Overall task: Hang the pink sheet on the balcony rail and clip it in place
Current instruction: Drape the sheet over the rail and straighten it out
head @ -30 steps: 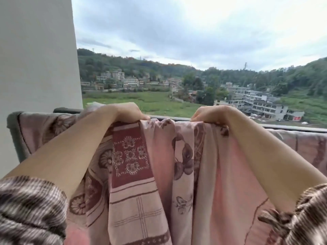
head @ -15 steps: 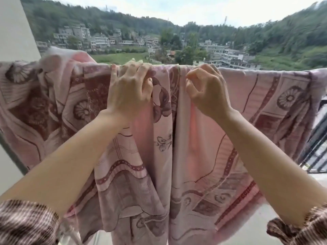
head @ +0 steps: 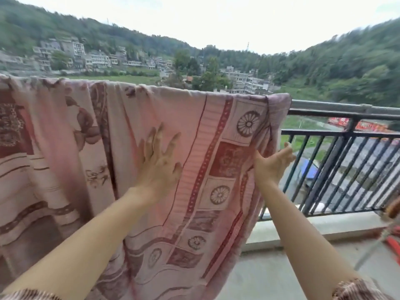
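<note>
Pink sheet (head: 134,131) is draped over the balcony rail (head: 346,106), hanging down on the near side and covering the rail from the left edge of the view to roughly two thirds of the way across. Its right edge hangs loose and a bit bunched right where the bare rail begins.

Left hand (head: 159,161) is flat and fully open, fingers spread, palm pressed on the middle of the sheet, not gripping anything. Right hand (head: 273,164) is at the sheet's right edge, fingers curled around the fabric there, so it has hold of that edge. Both are motion-blurred.

To the right of the sheet the rail is uncovered, with dark upright bars (head: 337,169) under it and a low concrete curb (head: 313,230) at the base. Something red and blurry (head: 392,243) sits at the far right, can't tell what.

Past the rail: green field, buildings (head: 244,81), wooded hills (head: 346,61).
</note>
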Demonstrator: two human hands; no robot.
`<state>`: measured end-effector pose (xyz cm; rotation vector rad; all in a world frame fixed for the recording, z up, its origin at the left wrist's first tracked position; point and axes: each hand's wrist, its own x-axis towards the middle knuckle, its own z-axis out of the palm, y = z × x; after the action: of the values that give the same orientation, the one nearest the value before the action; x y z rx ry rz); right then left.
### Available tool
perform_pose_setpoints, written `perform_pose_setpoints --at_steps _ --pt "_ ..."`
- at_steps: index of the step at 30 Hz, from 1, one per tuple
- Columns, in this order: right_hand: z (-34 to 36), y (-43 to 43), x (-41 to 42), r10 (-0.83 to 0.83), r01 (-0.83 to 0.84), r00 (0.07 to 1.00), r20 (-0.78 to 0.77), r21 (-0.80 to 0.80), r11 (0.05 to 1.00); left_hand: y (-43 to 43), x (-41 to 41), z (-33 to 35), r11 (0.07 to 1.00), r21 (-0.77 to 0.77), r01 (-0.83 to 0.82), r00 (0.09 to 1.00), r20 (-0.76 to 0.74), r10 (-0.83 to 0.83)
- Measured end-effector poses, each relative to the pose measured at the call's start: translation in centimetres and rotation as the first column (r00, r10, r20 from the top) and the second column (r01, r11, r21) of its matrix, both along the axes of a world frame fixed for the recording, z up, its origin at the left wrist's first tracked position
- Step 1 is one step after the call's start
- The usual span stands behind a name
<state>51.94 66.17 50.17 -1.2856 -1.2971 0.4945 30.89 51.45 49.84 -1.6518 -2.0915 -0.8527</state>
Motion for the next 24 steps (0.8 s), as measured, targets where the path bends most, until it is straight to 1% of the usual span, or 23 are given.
perform_pose_setpoints --at_steps 2,3,4,5,7,9,10,12,13,14,15,16,17,18,19,20,21,22,23,24 --pt "0.1 2.7 2.7 -0.002 0.012 0.998 0.063 -0.162 0.987 3.2 3.5 0.5 0.999 -0.040 -0.001 1.000 0.013 0.001" --pt "0.1 4.3 3.8 0.038 -0.018 0.996 0.079 -0.233 0.972 4.7 5.3 0.8 0.998 -0.061 0.002 1.000 0.017 -0.001" --pt "0.2 5.7 4.8 0.121 -0.099 0.991 0.060 -0.281 0.954 6.1 7.0 1.2 0.997 -0.078 0.006 1.000 0.023 -0.004" --pt "0.4 6.9 5.7 0.242 -0.226 0.970 0.017 -0.299 0.927 7.2 8.5 1.5 0.996 -0.084 0.012 0.999 0.035 -0.009" --pt "1.3 8.1 7.4 0.472 -0.468 0.880 -0.062 -0.291 0.834 9.2 11.2 2.0 0.998 -0.058 0.029 0.997 0.077 -0.025" --pt "2.4 8.6 8.8 0.615 -0.603 0.787 -0.050 -0.273 0.749 10.5 13.3 2.4 0.992 -0.086 0.090 0.982 0.174 -0.074" --pt "3.1 8.6 9.3 0.673 -0.661 0.738 -0.047 -0.249 0.708 10.8 14.5 2.6 0.978 -0.144 0.153 0.962 0.250 -0.114" --pt "4.5 9.2 10.0 0.779 -0.772 0.624 -0.061 -0.199 0.603 11.4 17.3 2.7 0.895 -0.330 0.299 0.908 0.386 -0.162" --pt "5.2 9.5 10.3 0.832 -0.824 0.551 -0.061 -0.200 0.531 11.9 18.7 2.6 0.844 -0.418 0.336 0.899 0.409 -0.155" --pt "5.8 10.1 10.6 0.879 -0.862 0.475 -0.048 -0.225 0.454 12.3 20.0 2.5 0.821 -0.454 0.347 0.892 0.429 -0.140" --pt "6.4 10.3 10.8 0.921 -0.895 0.387 -0.040 -0.259 0.364 12.9 20.7 2.2 0.835 -0.429 0.345 0.881 0.456 -0.130" --pt "6.7 10.8 10.9 0.953 -0.920 0.298 -0.059 -0.285 0.270 13.4 21.1 1.9 0.881 -0.334 0.336 0.855 0.500 -0.137" --pt "6.9 11.3 11.2 0.969 -0.937 0.222 -0.105 -0.297 0.182 13.8 20.8 1.8 0.926 -0.211 0.314 0.808 0.571 -0.144" --pt "7.0 11.8 11.4 0.971 -0.953 0.161 -0.175 -0.284 0.107 13.9 20.1 1.8 0.953 -0.100 0.285 0.734 0.662 -0.150" --pt "6.8 12.1 11.8 0.963 -0.963 0.136 -0.233 -0.259 0.073 13.9 19.2 1.8 0.965 -0.024 0.260 0.650 0.744 -0.156" --pt "6.5 12.7 12.0 0.956 -0.970 0.144 -0.254 -0.226 0.087 13.6 18.2 2.0 0.970 0.020 0.241 0.589 0.792 -0.163" --pt "6.3 13.2 12.1 0.947 -0.968 0.206 -0.247 -0.191 0.161 13.5 17.4 2.4 0.974 0.063 0.218 0.541 0.823 -0.174" --pt "6.1 13.8 11.9 0.923 -0.947 0.311 -0.228 -0.156 0.281 13.4 16.8 3.0 0.977 0.111 0.180 0.495 0.848 -0.188" --pt "6.0 14.6 11.5 0.875 -0.899 0.438 -0.206 -0.126 0.420 13.5 16.1 3.7 0.979 0.163 0.126 0.462 0.863 -0.203" --pt "6.0 15.7 10.8 0.820 -0.845 0.534 -0.209 -0.106 0.523 13.4 15.8 4.7 0.973 0.217 0.080 0.435 0.870 -0.230"
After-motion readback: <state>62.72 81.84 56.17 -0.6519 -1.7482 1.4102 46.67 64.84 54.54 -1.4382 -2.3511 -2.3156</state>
